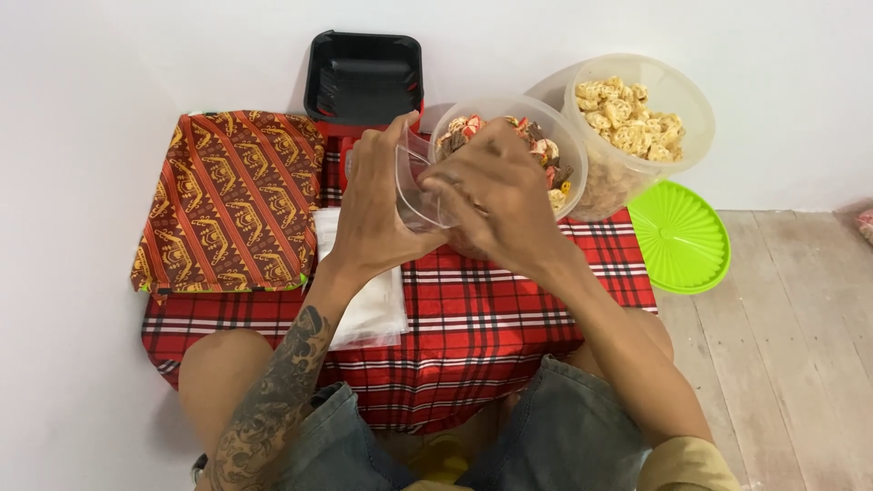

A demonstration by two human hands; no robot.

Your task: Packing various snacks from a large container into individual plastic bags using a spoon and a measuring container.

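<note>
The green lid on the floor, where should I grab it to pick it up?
Grip the green lid at its thin rim on the near right edge, coming from the bare floor side. It lies flat, and its far left edge is tucked beside the tub of yellow snacks and the red cloth.

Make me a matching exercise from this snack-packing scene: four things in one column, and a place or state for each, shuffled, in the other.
Things:
1. black tray
2. green lid
3. clear plastic bag
4. patterned cloth bundle

Places or states:
A. lying on the wooden floor, right of the red plaid cloth
B. held open between the left hand and the right hand
C. at the back, against the white wall
D. on the left edge of the plaid cloth, beside a stack of flat bags

Pairs: 1-C, 2-A, 3-B, 4-D
</note>
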